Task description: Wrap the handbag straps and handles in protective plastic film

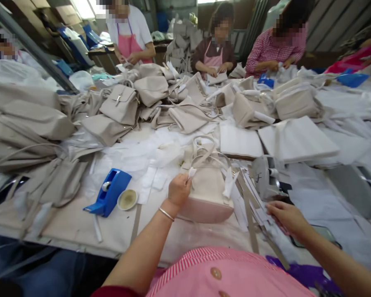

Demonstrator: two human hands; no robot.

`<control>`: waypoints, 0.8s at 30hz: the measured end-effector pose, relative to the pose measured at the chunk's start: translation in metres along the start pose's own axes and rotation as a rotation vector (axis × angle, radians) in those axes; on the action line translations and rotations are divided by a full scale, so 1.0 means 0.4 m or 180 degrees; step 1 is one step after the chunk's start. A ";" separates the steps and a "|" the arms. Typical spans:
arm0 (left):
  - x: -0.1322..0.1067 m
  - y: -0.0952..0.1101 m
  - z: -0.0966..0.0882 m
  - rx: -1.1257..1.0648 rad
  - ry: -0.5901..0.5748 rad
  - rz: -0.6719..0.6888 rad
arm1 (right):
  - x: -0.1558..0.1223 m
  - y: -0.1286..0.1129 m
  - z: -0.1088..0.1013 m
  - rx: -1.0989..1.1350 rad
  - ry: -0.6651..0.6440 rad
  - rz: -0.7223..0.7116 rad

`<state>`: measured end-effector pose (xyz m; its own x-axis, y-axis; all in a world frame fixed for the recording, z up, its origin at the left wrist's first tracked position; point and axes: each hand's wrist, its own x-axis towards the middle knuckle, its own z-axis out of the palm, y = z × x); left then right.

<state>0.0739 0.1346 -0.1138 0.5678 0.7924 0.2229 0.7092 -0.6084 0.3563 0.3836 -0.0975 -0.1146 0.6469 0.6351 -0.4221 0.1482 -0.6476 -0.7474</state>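
Observation:
A beige handbag [208, 185] stands on the table in front of me, its thin handles looped upward. White wrapping [230, 183] hangs at its right side. My left hand [179, 189] is closed on the bag's left upper side, at another white wrapped piece. To the right, my right hand [287, 216] is low over a pile of narrow white paper strips [258, 208]. Its thumb and forefinger are pinched together at a strip, though the contact is partly hidden. Just beyond that hand sits a grey tape dispenser [267, 179].
A blue tape dispenser [109, 192] and a small round dish [128, 199] lie on the left. White foam sheets [298, 138] are stacked behind the grey dispenser. Many beige bags [120, 103] heap across the table's far side. Several people work opposite. A phone-like object [321, 236] lies under my right forearm.

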 end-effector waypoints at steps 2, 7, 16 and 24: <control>-0.006 0.007 0.001 0.0006 -0.0010 0.0001 | -0.031 -0.101 0.061 0.0111 -0.0582 -0.0270; -0.013 0.023 0.004 0.0084 -0.0105 0.0061 | -0.053 -0.378 0.287 -0.0212 -0.0934 -0.1364; -0.011 0.018 0.018 0.0194 -0.0304 0.0239 | 0.040 -0.409 0.475 -0.0502 -0.0669 -0.1162; -0.015 0.016 0.019 0.0298 -0.0256 0.0242 | 0.044 -0.415 0.473 -0.0652 -0.0575 -0.1022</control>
<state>0.0783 0.1255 -0.1196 0.6504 0.7401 0.1712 0.6966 -0.6709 0.2541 0.2288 0.1008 -0.0951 0.4048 0.8702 -0.2810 0.4783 -0.4634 -0.7460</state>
